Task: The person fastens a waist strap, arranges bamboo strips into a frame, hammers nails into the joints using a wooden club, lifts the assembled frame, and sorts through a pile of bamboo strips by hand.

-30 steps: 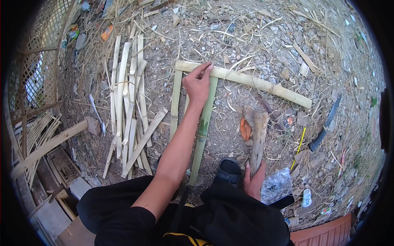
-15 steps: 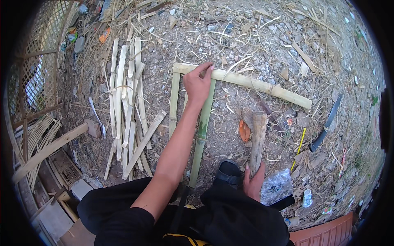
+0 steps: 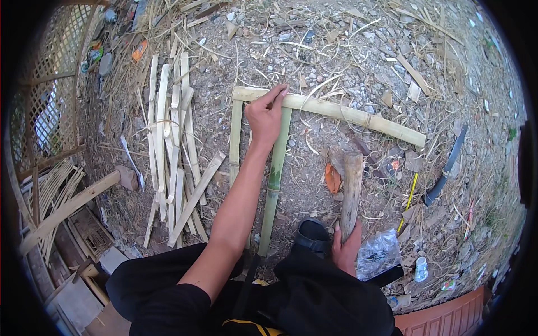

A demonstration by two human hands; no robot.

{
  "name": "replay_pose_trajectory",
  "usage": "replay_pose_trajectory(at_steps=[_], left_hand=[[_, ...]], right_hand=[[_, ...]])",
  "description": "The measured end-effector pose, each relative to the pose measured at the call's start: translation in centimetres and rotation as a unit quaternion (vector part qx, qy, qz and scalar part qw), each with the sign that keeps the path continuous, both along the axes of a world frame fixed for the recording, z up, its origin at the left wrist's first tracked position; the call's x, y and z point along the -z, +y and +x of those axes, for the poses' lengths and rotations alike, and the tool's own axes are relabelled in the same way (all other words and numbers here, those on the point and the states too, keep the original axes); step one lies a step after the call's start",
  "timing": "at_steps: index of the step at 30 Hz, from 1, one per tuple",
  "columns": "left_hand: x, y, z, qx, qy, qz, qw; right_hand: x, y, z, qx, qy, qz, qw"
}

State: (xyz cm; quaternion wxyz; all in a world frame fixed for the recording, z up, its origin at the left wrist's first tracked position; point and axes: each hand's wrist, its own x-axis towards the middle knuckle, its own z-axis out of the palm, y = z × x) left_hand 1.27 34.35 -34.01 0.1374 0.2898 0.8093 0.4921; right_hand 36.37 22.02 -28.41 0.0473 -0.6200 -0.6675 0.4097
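Note:
A pale split bamboo rail [image 3: 347, 114] lies across the tops of a green bamboo pole [image 3: 271, 193] and a flatter bamboo strip [image 3: 235, 134]. My left hand [image 3: 264, 117] rests over the rail beside its joint with the green pole. Its thumb and forefinger are pinched together there; whatever is between them is too small to make out. Low on the right, my right hand [image 3: 347, 249] is closed round the lower end of a rough wooden mallet [image 3: 352, 190], whose thick head points away from me, apart from the bamboo.
Split bamboo slats [image 3: 174, 134] lie piled at the left. A dark curved blade [image 3: 445, 168] and a yellow strip [image 3: 410, 196] are on the ground at the right. Near my right hand sit a clear plastic bag [image 3: 379, 255] and a white cup [image 3: 421, 270]. Shavings and stones litter the ground.

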Motion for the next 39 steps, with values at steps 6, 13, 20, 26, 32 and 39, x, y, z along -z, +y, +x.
replay_pose_trajectory(at_steps=[6,13,20,26,32,39], left_hand=[[0.9,-0.7,0.0,-0.001,0.012,0.008,1.000],[1.2,-1.1,0.1,-0.012,0.003,0.015,1.000],[1.6,-1.3,0.2,-0.009,0.004,0.016,1.000],[1.5,-1.4,0.3,-0.013,0.002,0.019,1.000],[1.5,-1.4,0.6,-0.008,0.010,0.012,1.000],[1.5,-1.9,0.4,-0.006,0.006,0.019,1.000]], right_hand=[[0.4,-0.2,0.2,0.004,0.006,-0.008,1.000],[0.3,-0.1,0.2,0.005,0.006,-0.015,1.000],[0.4,-0.1,0.1,0.006,0.012,-0.004,1.000],[0.3,0.0,0.0,-0.006,0.007,0.023,1.000],[0.4,0.0,0.3,0.003,0.013,0.004,1.000],[0.4,-0.2,0.1,0.000,0.008,0.005,1.000]])
